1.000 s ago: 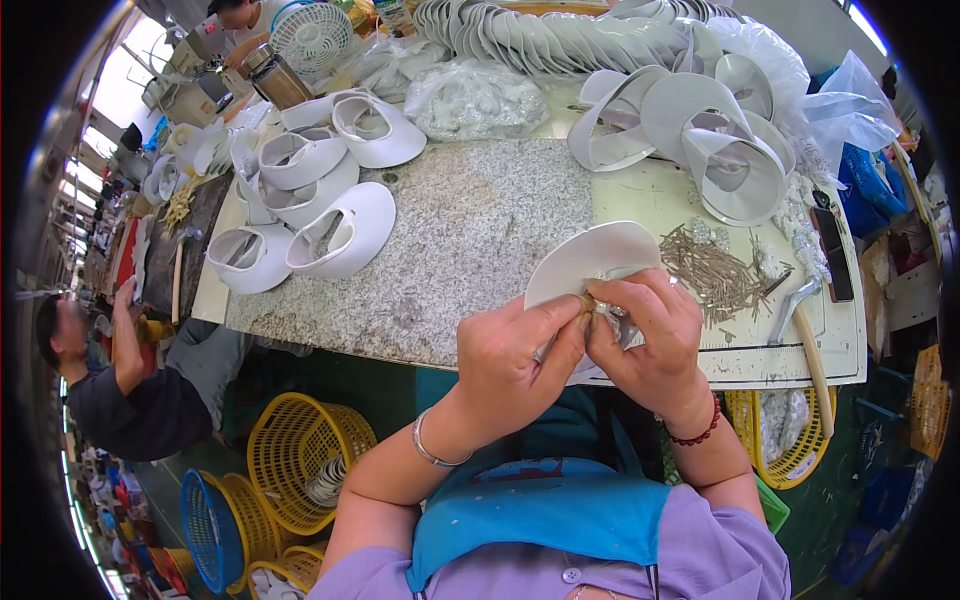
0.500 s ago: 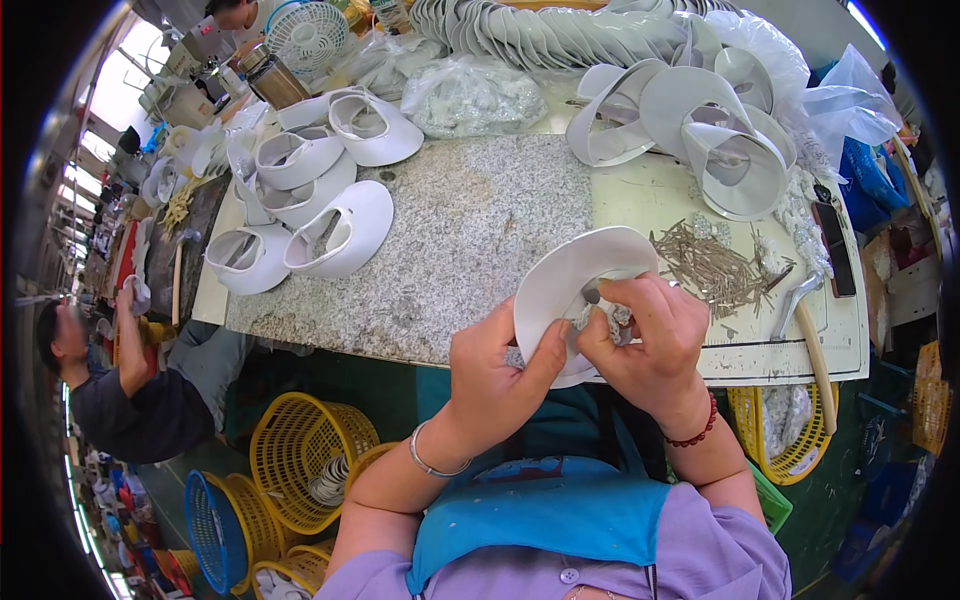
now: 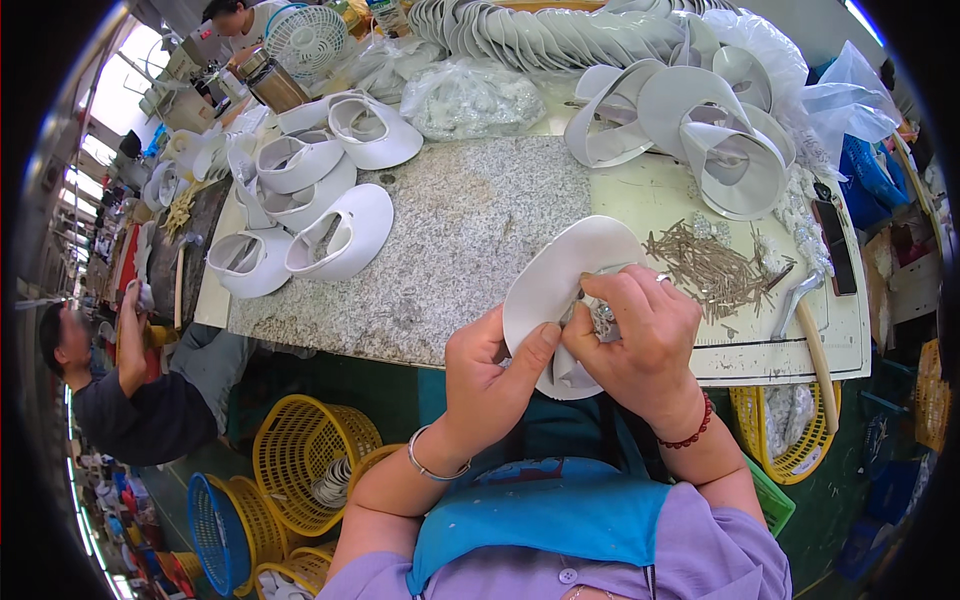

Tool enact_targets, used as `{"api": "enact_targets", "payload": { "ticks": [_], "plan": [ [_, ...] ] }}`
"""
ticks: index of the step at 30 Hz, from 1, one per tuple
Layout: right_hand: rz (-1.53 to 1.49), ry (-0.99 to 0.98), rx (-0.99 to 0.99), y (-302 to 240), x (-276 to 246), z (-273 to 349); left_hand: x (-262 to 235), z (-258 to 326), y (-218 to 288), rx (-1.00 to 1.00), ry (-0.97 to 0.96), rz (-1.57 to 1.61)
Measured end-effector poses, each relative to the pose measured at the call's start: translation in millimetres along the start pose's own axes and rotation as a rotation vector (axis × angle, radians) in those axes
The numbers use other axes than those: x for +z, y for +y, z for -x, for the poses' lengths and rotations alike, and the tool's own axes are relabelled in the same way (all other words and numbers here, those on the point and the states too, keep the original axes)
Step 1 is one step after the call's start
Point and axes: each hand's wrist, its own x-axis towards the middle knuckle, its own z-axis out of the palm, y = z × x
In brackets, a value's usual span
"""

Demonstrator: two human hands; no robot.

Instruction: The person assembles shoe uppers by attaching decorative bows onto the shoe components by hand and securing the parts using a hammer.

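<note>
A smooth white visor-shaped piece (image 3: 572,262) with a wide curved brim is held over the front edge of the table, brim tilted up. My left hand (image 3: 492,372) grips its left side, thumb on the near face and fingers behind. My right hand (image 3: 640,335) is closed in a pinch at the inner opening of the piece. A small dark spot and something crumpled and silvery show by its fingertips, too small to name. Several similar white pieces (image 3: 345,235) with open middles sit at the left of the table.
Thin brown sticks (image 3: 705,265) lie heaped at the right, near a wooden-handled hammer (image 3: 812,350) and a dark phone (image 3: 832,245). White curved pieces (image 3: 735,140) are piled behind. Yellow baskets (image 3: 310,465) stand below; a person (image 3: 125,390) works at the left.
Both hands have shifted slightly left with the white piece, and its brim stands more upright. The right fingertips have moved along at the opening.
</note>
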Motion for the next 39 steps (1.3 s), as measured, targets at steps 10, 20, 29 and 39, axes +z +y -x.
{"api": "enact_targets", "payload": {
  "ticks": [10,20,29,39],
  "plan": [
    [-0.014,-0.001,0.008,0.9,0.7,-3.4,1.3,-0.1,0.9,-0.058,-0.002,0.113],
    [0.008,0.042,-0.019,0.8,3.7,-5.2,-1.7,2.9,-6.4,0.061,-0.015,-0.089],
    [0.003,0.049,-0.07,-0.7,-1.8,-5.0,4.6,1.1,-0.7,0.465,-0.069,-0.587],
    [-0.073,0.07,-0.076,2.8,-1.3,-3.5,4.6,2.6,-2.1,0.414,-0.105,-0.451]
  ]
}}
